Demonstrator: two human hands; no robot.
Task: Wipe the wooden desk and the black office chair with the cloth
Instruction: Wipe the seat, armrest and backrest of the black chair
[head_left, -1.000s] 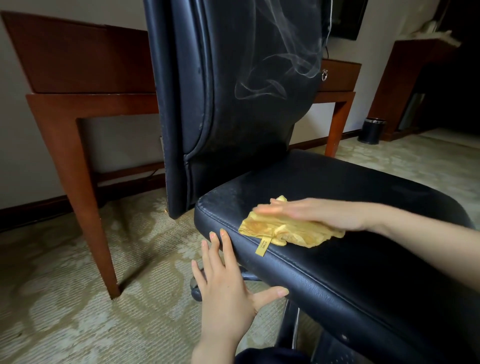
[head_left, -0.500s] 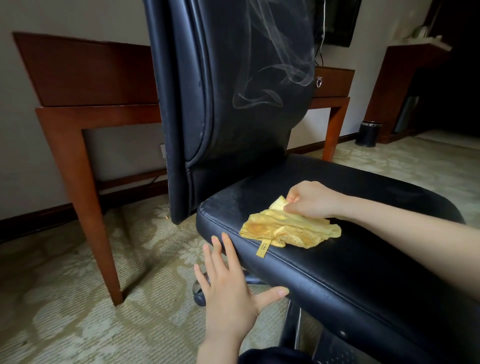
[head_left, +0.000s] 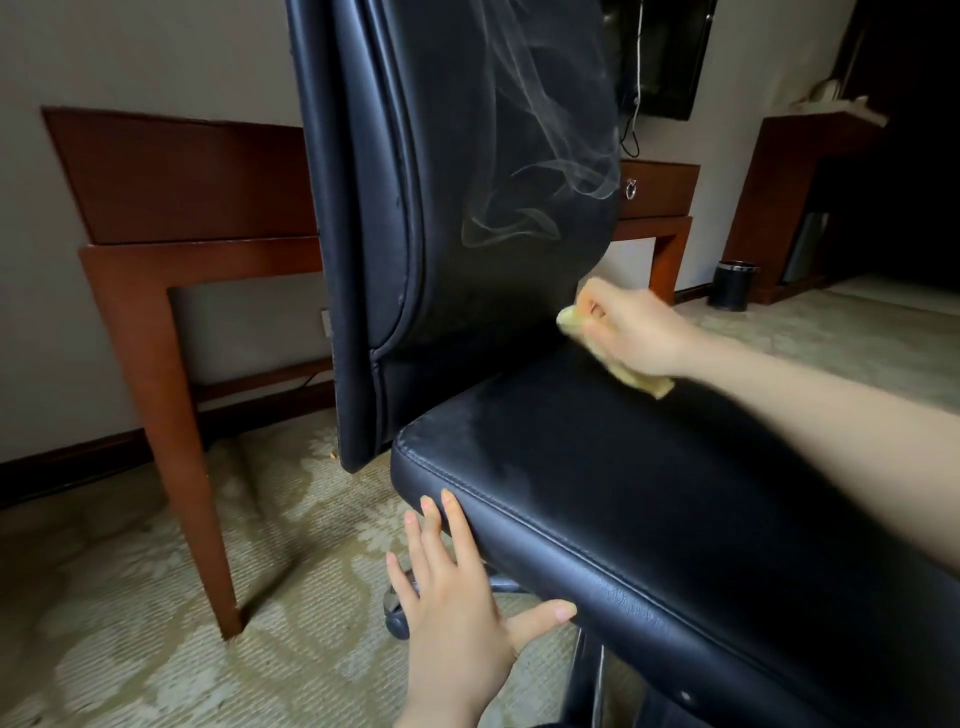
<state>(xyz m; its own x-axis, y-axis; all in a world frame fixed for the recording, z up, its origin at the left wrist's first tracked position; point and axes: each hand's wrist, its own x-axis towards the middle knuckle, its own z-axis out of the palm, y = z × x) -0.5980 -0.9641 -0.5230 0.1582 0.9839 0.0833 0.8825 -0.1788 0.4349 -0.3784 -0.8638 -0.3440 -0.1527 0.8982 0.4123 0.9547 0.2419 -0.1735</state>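
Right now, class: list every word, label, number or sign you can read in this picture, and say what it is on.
None can be read. The chair, desk, bin and cloth in the right hand show no legible text.

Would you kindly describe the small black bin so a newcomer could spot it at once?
Start at the black office chair filling the middle of the view, then look past its backrest to the wooden desk. Just right of the desk's far leg, the bin stands on the pale carpet: a short dark cylinder with a shiny metal rim.
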